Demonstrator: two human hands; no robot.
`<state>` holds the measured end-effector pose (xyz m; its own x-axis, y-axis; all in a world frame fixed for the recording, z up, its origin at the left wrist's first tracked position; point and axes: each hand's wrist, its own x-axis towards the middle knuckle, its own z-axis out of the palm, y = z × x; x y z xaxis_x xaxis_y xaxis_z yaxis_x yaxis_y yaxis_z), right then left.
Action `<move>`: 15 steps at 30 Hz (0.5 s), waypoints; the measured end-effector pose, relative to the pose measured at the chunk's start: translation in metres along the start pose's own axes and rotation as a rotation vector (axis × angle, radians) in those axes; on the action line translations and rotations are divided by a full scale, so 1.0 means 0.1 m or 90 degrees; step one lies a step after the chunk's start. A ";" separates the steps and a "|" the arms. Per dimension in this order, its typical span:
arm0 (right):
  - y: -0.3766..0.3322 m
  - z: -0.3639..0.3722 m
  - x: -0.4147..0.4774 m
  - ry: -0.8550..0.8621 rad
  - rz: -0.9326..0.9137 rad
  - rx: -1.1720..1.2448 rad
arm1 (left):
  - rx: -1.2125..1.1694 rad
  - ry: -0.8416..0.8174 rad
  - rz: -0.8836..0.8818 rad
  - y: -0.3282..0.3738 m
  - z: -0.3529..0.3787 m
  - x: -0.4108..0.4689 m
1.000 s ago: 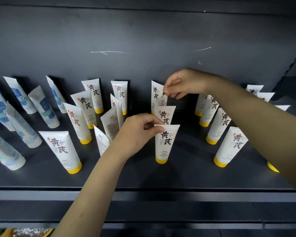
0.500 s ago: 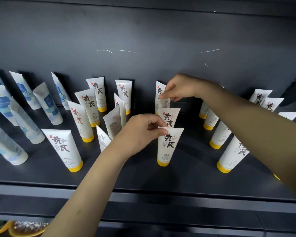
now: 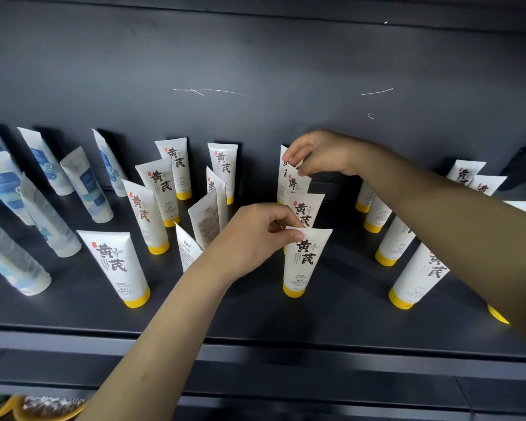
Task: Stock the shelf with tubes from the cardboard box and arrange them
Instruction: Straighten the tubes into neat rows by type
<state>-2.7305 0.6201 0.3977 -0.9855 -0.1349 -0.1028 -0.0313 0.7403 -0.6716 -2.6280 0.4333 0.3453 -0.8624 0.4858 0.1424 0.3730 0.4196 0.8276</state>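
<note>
Head view: four matte white, yellow-capped tubes (image 3: pixel 305 208) stand in file on the black shelf (image 3: pixel 255 317). Left hand (image 3: pixel 249 238) pinches the flat crimp of the front tube (image 3: pixel 305 264); right hand (image 3: pixel 319 153) pinches that of a rear tube (image 3: pixel 296 186).

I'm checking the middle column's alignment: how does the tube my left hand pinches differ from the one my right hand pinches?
The left hand pinches the front tube, its label and yellow cap in view; the right hand pinches a tube further back, its lower half and cap hidden behind another tube. Both are white with dark characters, each pinched at its flat top edge.
</note>
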 end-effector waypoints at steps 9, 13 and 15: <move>0.03 -0.06 -0.05 0.013 0.053 -0.086 | 0.018 -0.014 0.010 0.02 -0.03 0.01; 0.02 -0.05 -0.02 0.047 0.002 -0.137 | 0.019 -0.020 0.012 0.02 -0.03 0.01; 0.02 -0.05 0.00 0.051 -0.011 -0.151 | 0.024 -0.021 0.011 0.02 -0.03 0.01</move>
<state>-2.7318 0.6242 0.3999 -0.9943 -0.1031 -0.0289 -0.0766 0.8733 -0.4810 -2.6296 0.4323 0.3492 -0.8440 0.5184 0.1376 0.4006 0.4388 0.8044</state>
